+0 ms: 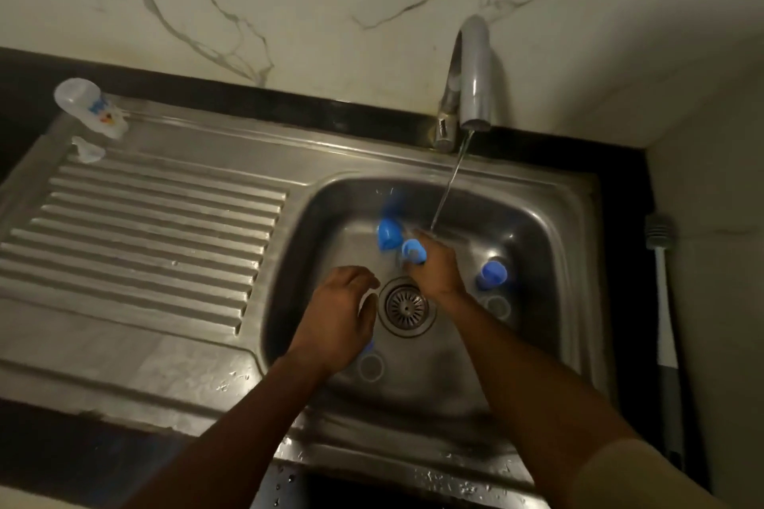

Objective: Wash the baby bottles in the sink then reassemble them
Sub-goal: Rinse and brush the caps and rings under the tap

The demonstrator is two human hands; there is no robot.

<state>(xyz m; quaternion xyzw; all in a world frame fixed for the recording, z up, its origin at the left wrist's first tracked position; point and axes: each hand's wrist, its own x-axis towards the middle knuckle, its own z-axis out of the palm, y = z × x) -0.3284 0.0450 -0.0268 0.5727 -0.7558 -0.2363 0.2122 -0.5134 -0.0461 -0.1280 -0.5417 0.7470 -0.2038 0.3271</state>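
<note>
My right hand (434,264) is inside the steel sink (554,219), shut on a blue screw ring (412,250) right under the thin water stream. A blue cap (388,233) lies just left of it. Another blue cap (492,275) sits at the basin's right side, with a clear round part (498,306) below it. My left hand (339,314) hovers left of the drain (407,308), fingers curled around something clear that I cannot make out. A clear ring (371,368) lies beneath it. One clear bottle (93,107) lies on the drainboard's far left corner, with a clear teat (87,151) beside it.
The grey tap (475,74) runs at the back right of the sink. A ribbed drainboard (144,244) stretches to the left. A bottle brush (663,293) with a white handle lies on the dark counter to the right. A marble wall stands behind.
</note>
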